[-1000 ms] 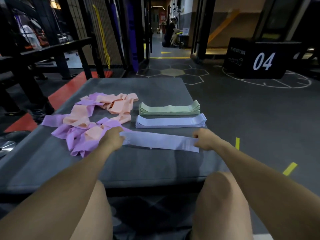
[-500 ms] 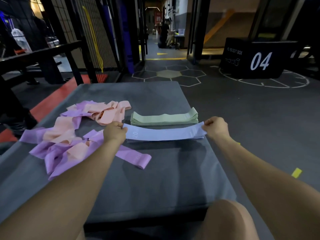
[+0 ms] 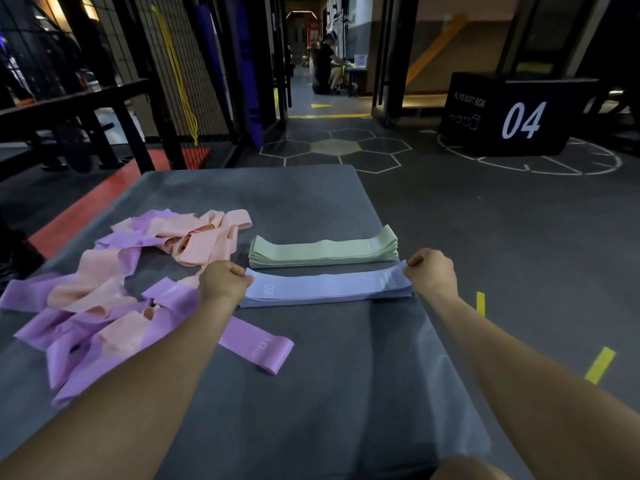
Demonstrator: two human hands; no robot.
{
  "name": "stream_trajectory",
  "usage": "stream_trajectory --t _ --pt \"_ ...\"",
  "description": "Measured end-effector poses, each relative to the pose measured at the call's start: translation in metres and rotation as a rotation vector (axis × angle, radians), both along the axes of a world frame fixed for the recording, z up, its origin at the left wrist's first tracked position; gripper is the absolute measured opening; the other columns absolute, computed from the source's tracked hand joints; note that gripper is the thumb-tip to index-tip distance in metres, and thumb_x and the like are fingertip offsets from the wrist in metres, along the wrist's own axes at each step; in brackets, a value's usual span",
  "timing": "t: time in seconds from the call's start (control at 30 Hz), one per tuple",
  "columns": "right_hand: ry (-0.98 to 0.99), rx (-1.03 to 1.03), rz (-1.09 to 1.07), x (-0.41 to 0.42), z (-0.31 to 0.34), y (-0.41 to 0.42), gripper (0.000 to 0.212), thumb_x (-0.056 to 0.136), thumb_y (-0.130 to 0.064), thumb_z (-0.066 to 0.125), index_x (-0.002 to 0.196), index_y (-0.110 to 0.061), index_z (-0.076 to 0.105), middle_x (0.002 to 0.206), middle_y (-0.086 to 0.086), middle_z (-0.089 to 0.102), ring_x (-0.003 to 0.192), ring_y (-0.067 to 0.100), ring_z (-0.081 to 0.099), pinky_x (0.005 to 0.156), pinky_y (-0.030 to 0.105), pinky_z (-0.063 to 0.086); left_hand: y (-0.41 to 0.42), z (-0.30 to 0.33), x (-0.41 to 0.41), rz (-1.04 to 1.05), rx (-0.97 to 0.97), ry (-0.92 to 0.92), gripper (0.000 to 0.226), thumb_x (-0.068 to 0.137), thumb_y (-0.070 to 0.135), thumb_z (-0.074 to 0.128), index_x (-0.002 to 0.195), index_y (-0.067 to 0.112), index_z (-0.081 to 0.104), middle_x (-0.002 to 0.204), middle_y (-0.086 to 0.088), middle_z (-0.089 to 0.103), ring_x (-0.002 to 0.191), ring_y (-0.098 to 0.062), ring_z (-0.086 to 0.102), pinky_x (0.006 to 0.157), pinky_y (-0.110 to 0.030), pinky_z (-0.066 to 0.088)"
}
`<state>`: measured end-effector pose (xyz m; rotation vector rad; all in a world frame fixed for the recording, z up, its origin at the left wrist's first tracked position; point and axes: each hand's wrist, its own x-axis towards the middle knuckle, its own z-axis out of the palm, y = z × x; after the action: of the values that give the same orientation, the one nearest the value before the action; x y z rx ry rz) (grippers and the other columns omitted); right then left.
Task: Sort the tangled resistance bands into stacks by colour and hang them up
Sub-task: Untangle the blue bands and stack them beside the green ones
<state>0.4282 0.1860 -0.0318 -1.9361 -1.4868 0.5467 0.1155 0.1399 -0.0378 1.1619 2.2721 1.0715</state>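
A light blue band (image 3: 325,285) lies stretched flat on top of the blue stack (image 3: 325,299) on the grey mat (image 3: 346,393). My left hand (image 3: 221,282) pinches its left end and my right hand (image 3: 431,271) pinches its right end. Just behind it sits a neat green stack (image 3: 323,251). To the left lies a tangled heap of purple bands (image 3: 86,337) and peach bands (image 3: 204,237). One purple band (image 3: 258,348) trails out of the heap under my left forearm.
The mat's right edge runs close to my right forearm, with dark gym floor and yellow tape marks (image 3: 599,365) beyond. A black plyo box marked 04 (image 3: 505,119) stands far right. Black rack frames (image 3: 114,109) stand back left. A person (image 3: 325,69) sits far down the corridor.
Both hands carried the blue band away from me and laid it on the blue stack. A purple band now lies exposed on the mat near my left forearm.
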Motion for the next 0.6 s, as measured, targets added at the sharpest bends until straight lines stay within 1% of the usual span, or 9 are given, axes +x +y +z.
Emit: stream_trajectory --t 0.1,0.17,0.23,0.3,0.4,0.47,0.53,0.6 --pt "-0.017 0.007 -0.004 -0.002 -0.005 0.0 0.008 0.085 -0.013 0.057 0.089 -0.012 0.063 0.098 0.013 0.064 0.083 0.031 0.059 0.069 0.029 0.045 0.0 -0.004 0.0 0.0 -0.016 0.029 0.023 0.078 0.015 0.073 0.099 0.005 0.068 0.11 -0.013 0.067 0.103 -0.032 0.061 0.091 -0.034 0.045" --pt "-0.04 0.023 0.004 -0.003 -0.008 -0.001 0.011 0.086 -0.013 0.057 0.095 -0.01 0.063 0.107 0.014 0.061 0.092 0.033 0.059 0.073 0.031 0.044 -0.001 -0.005 0.001 -0.013 -0.022 0.065 0.025 0.079 0.016 0.073 0.1 0.005 0.066 0.11 -0.012 0.067 0.103 -0.031 0.059 0.088 -0.032 0.044" --pt "-0.054 0.028 0.013 -0.005 -0.01 -0.004 0.016 0.087 -0.011 0.055 0.101 -0.006 0.063 0.106 0.015 0.062 0.095 0.033 0.058 0.075 0.033 0.044 -0.002 -0.007 0.0 -0.023 -0.012 0.085 0.03 0.078 0.017 0.073 0.104 0.005 0.063 0.111 -0.013 0.065 0.104 -0.031 0.058 0.085 -0.032 0.043" --pt "-0.058 0.037 0.016 -0.006 -0.01 -0.006 0.018 0.088 -0.009 0.053 0.101 -0.004 0.064 0.102 0.017 0.065 0.092 0.035 0.059 0.076 0.035 0.047 -0.005 -0.008 -0.002 -0.029 -0.012 0.078 0.035 0.079 0.018 0.072 0.11 0.005 0.061 0.114 -0.013 0.064 0.106 -0.031 0.058 0.087 -0.033 0.043" --pt "-0.047 0.055 -0.007 -0.009 -0.009 -0.009 0.019 0.087 -0.007 0.053 0.1 -0.005 0.068 0.099 0.018 0.066 0.091 0.038 0.06 0.077 0.036 0.049 -0.009 -0.01 -0.003 -0.037 -0.012 0.046 0.028 0.082 0.015 0.07 0.107 0.004 0.065 0.111 -0.013 0.067 0.104 -0.029 0.059 0.085 -0.029 0.043" --pt "-0.051 0.048 -0.008 -0.012 -0.009 -0.008 0.017 0.086 -0.008 0.054 0.093 -0.01 0.069 0.094 0.018 0.067 0.085 0.037 0.058 0.071 0.032 0.047 -0.011 -0.01 -0.003 -0.018 0.0 0.01 0.027 0.082 0.012 0.069 0.107 0.003 0.066 0.11 -0.013 0.067 0.104 -0.029 0.06 0.085 -0.029 0.043" --pt "-0.07 0.032 -0.003 -0.015 -0.009 -0.008 0.014 0.084 -0.008 0.054 0.082 -0.01 0.068 0.084 0.017 0.064 0.075 0.035 0.053 0.064 0.029 0.042 -0.011 -0.009 -0.005 -0.008 -0.001 -0.006 0.027 0.082 0.011 0.069 0.108 0.003 0.066 0.111 -0.013 0.067 0.104 -0.028 0.06 0.087 -0.029 0.043" --pt "-0.082 0.015 -0.01 -0.015 -0.011 -0.007 0.015 0.084 -0.007 0.053 0.079 -0.01 0.066 0.079 0.015 0.061 0.071 0.033 0.05 0.062 0.028 0.04 -0.011 -0.008 -0.005 -0.014 -0.013 -0.016 0.028 0.081 0.011 0.07 0.107 0.002 0.066 0.11 -0.014 0.067 0.104 -0.028 0.06 0.086 -0.029 0.043"
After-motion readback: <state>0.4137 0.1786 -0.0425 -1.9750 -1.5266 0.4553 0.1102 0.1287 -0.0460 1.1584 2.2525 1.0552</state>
